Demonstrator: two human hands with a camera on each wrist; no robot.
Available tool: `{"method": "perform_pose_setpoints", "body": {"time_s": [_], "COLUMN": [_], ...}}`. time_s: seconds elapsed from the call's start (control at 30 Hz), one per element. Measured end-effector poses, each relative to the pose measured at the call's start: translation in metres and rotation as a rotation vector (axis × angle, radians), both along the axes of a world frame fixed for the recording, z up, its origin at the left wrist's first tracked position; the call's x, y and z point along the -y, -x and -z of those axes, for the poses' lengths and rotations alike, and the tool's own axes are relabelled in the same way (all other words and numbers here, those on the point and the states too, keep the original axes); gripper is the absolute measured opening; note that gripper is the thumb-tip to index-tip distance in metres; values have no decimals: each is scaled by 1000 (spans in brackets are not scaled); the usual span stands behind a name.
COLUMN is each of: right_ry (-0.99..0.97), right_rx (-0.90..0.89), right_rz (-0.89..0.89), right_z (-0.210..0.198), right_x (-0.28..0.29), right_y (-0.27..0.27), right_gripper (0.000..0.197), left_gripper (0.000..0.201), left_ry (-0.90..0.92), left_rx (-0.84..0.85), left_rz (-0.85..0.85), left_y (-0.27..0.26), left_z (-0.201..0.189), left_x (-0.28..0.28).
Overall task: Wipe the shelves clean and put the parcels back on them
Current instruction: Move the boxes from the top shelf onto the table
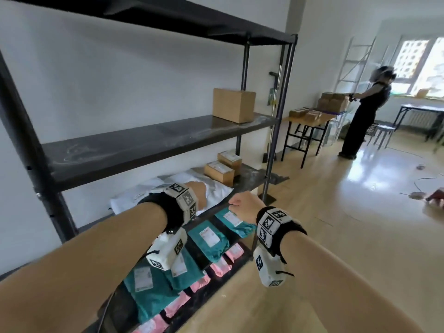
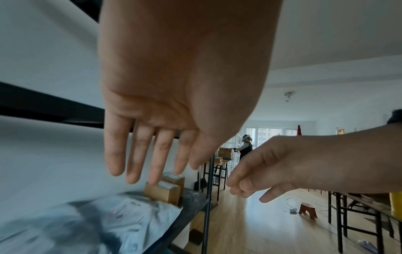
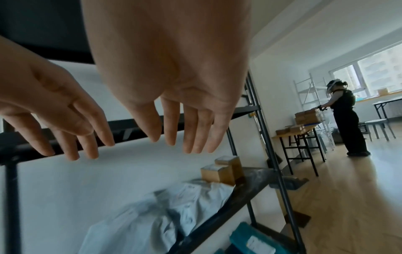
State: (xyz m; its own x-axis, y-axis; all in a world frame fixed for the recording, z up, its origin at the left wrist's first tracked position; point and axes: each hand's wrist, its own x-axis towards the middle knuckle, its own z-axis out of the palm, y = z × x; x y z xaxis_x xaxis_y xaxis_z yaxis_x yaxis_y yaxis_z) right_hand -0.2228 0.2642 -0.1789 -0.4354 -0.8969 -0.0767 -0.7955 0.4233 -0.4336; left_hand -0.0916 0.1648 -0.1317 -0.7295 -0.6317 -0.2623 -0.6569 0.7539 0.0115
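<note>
Both hands hung loose, grasping nothing: my left hand (image 1: 195, 192) over the white parcel (image 1: 216, 188) on the dark shelf (image 1: 249, 176), my right hand (image 1: 242, 206) at its three o'clock. Two small boxes (image 1: 222, 168) sat at one o'clock.

The black metal shelving unit (image 1: 153, 143) stands against a white wall, its middle shelf smeared with pale dusty streaks and carrying one plain brown cardboard box (image 1: 233, 105) upright near its right end. On the shelf below lie crumpled white plastic mailer bags (image 1: 216, 188) and, just beside them to the right, two small brown cartons (image 1: 222, 168) with white labels. Lower still, teal mailer parcels (image 1: 209, 239) lie flat in a row, pink ones (image 1: 221, 266) beneath them
</note>
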Motion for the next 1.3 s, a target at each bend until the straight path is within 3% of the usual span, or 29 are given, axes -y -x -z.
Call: {"method": "perform_pose_setpoints", "body": {"time_s": [0.13, 0.23, 0.3, 0.5, 0.7, 0.9, 1.1, 1.2, 1.3], "right_ry": [33, 63, 110, 286, 291, 377, 418, 437, 337], "right_rx": [-38, -24, -8, 64, 54, 155, 337, 398, 492], "right_rz": [16, 21, 30, 39, -86, -233, -271, -270, -274], "right_z": [-29, -54, -69, -110, -146, -175, -187, -192, -193], "right_x": [24, 44, 59, 102, 143, 183, 234, 266, 294], "right_y": [77, 130, 165, 260, 339, 401, 452, 469, 475], "right_gripper": [31, 30, 28, 18, 20, 21, 34, 39, 49], "left_gripper": [23, 19, 25, 25, 30, 28, 21, 37, 50], "left_ry": [53, 59, 43, 29, 83, -31, -308, -417, -432], "left_rx": [-107, -58, -117, -163, -240, -481, -911, -1005, -1026], "left_rz": [-14, -30, -63, -124, -236, -492, -801, -867, -921], "left_y": [77, 137, 170, 249, 310, 353, 377, 388, 398], "left_z": [-27, -47, -62, -106, -142, -158, -157, -159, -157], "left_x": [20, 47, 65, 99, 124, 154, 180, 198, 219]}}
